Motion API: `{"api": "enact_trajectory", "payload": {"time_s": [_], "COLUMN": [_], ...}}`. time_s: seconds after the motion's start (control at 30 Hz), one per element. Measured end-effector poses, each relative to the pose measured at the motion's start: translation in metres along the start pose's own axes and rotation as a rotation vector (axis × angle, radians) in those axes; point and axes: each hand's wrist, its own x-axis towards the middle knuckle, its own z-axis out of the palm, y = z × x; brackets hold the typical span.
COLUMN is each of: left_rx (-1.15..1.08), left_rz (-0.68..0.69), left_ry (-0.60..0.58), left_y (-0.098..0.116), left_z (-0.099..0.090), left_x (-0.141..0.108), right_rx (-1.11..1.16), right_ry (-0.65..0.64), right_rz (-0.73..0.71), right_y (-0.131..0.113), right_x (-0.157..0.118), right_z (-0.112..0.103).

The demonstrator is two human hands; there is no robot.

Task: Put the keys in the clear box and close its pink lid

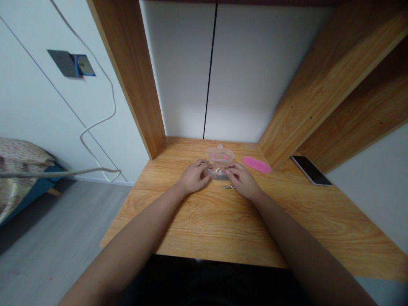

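Note:
A small clear plastic box with rounded ends lies on the desk, its hinged lid standing open at the back. Several small gold-coloured metal pieces are inside; they are too small to name. My left hand curls around the left end of the box, thumb in front and fingers behind. At the right end, my right hand has its thumb and fingers closed on the rim. A slim silver metal tool lies just in front of the box, partly under my right hand.
To the right of the box is a flat pink oval piece. A phone with a dark screen lies farther right, by the wooden upright. White panels back the wooden desk. A cable hangs along the left wall.

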Motion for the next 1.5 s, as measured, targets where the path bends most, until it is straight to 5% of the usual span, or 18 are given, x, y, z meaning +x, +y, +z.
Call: {"api": "enact_trajectory", "payload": {"time_s": [1.5], "left_rx": [-0.003], "left_rz": [-0.003], "left_ry": [0.007], "left_y": [-0.002], "left_z": [0.0015], "left_x": [-0.0001], "right_rx": [0.008], "right_ry": [-0.003], "right_rz": [0.0], "right_y": [-0.0018], "right_x": [0.0011], "right_z": [-0.0009]}}
